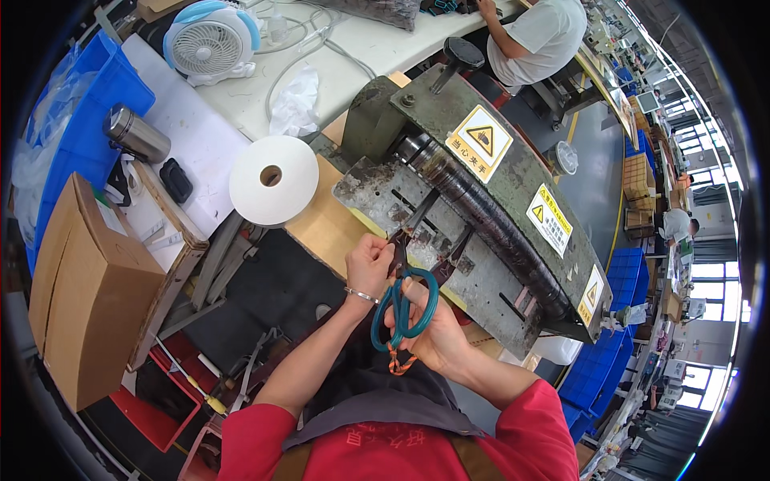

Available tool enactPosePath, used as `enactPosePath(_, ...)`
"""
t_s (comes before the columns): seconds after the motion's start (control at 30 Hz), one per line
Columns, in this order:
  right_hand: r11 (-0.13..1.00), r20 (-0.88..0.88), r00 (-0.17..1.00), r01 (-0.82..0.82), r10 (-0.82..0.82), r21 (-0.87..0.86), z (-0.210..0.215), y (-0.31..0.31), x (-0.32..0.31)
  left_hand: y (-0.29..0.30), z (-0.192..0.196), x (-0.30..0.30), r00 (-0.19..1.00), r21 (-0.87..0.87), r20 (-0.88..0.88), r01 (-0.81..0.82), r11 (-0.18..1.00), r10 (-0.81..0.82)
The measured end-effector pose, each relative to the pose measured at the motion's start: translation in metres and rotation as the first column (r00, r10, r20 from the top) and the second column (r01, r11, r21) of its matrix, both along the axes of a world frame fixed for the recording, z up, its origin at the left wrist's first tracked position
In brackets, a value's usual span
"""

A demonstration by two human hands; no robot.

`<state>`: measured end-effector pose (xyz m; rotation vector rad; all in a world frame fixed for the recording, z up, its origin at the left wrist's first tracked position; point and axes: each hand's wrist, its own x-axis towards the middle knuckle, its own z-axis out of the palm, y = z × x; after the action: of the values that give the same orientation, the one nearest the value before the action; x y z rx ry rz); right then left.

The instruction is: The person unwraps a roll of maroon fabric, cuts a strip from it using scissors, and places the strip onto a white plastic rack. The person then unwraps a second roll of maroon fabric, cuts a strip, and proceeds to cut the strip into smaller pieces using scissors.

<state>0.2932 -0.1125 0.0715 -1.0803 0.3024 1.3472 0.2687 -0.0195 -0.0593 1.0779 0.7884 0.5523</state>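
My right hand (435, 330) is closed round the teal loop handles of a pair of scissors (431, 298), held in front of my chest. An orange and dark cord (394, 357) hangs from the handles. Beside the scissors' dark upper part, my left hand (370, 268) has its fingers curled in a pinch; what they hold, if anything, is hidden. Just beyond both hands is a green-grey roller machine (385, 188) with a worn metal plate and a long dark roller (473, 204). Dark narrow pieces (455, 255) lie on the plate close to the hands.
A white roll (241, 188) stands left of the machine. Further left are a cardboard box (104, 297), a steel flask (136, 132) and a blue bin (120, 68). A fan (210, 48) sits on the far table. Another person (537, 40) sits beyond the machine.
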Motion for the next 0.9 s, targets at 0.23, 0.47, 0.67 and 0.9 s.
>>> enactPosePath(0.23,1.0,-0.031,1.0,-0.003,0.004,0.023,-0.003,-0.002,0.001,-0.002,0.003,-0.002,0.999,-0.069,0.025,-0.03,0.997,0.032)
enactPosePath(0.47,1.0,0.005,1.0,-0.013,0.013,0.013,-0.008,0.001,-0.002,-0.002,-0.004,-0.006,1.0,-0.078,0.021,-0.01,0.997,0.012)
enactPosePath(0.67,0.999,-0.009,1.0,0.001,-0.001,0.036,-0.01,0.0,-0.004,0.001,-0.001,-0.007,1.0,-0.057,0.019,0.011,0.998,-0.01)
enactPosePath(0.9,0.999,-0.025,1.0,0.013,-0.012,0.04,-0.008,0.002,-0.003,0.002,-0.004,-0.006,1.0,-0.066,0.002,0.024,0.998,-0.024)
